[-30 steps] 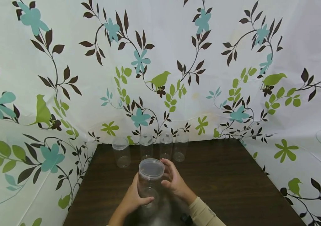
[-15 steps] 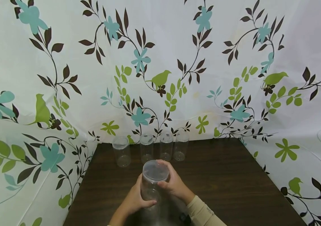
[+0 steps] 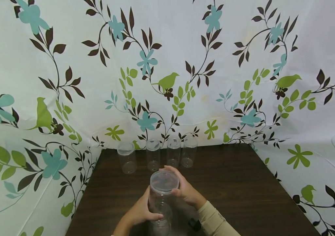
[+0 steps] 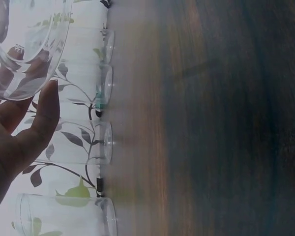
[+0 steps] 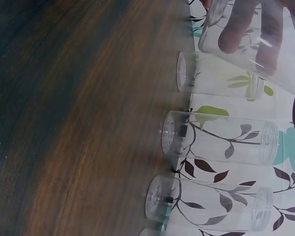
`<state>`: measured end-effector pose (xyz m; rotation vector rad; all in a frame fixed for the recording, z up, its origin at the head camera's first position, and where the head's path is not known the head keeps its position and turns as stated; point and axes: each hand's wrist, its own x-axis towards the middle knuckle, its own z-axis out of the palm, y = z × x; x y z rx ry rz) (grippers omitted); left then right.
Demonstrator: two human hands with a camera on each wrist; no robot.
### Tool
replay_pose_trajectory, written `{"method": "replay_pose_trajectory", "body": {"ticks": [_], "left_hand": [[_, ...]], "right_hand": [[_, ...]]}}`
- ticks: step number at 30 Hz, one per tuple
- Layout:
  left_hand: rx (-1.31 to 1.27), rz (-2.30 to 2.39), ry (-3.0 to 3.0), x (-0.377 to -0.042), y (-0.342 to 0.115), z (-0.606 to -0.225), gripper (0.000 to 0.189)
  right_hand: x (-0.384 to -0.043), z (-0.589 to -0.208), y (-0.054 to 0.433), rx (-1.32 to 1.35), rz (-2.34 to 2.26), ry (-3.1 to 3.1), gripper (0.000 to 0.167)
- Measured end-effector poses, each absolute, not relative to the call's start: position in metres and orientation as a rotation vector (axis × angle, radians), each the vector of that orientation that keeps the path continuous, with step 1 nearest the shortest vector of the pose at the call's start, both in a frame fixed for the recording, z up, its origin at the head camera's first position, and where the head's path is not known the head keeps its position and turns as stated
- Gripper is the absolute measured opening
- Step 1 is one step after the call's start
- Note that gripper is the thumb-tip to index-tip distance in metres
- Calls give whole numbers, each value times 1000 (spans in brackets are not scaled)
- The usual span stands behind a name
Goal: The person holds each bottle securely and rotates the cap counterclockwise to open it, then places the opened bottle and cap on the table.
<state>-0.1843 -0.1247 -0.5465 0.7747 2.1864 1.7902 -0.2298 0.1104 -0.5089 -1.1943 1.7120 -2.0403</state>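
Note:
A clear plastic jar (image 3: 159, 203) with a translucent lid (image 3: 164, 182) is held upright above the table, close to my body. My left hand (image 3: 139, 209) grips the jar's body from the left, its thumb across the near side. On the right, my right hand (image 3: 186, 190) holds the jar's top at the lid, thumb in front and fingers behind. In the left wrist view, the jar (image 4: 32, 49) shows its base, with left-hand fingers (image 4: 44, 115) around it. Left-hand fingers also appear through the jar wall (image 5: 290, 64) in the right wrist view.
Several similar clear jars stand along the table's back edge, the leftmost jar (image 3: 127, 159) a little apart. Behind them hangs a patterned cloth (image 3: 167, 108). The dark wooden table (image 3: 229, 190) extends to the right. A small black object (image 3: 195, 224) is by the right sleeve.
The right hand's fingers have closed in around the lid. Both hands and the jar have shifted slightly right and nearer to me. The jars at the back have not moved.

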Motion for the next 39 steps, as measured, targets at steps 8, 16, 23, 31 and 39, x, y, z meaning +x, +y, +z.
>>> {"method": "replay_pose_trajectory", "body": {"ticks": [8,16,23,31,39], "left_hand": [[719,1801,2215,-184,-127,-545,119],[621,1870,2381,-185,-133,-553,117],[454,1840,2622,-189,-133,-559,121],[495,1800,2604,-190,-132,-561,124],[634,1711,2553,-186,-126,-557,124]], "right_hand": [[-229,-509,108,-1145,-2070,1775,97],[-228,-513,107,-1157,-2121,2007,87],[-219,-512,103,-1143,-2039,2180,77],[-217,-513,96,-1168,-1941,2275,72],[-220,-510,98,-1161,-1976,2191,80]]}}
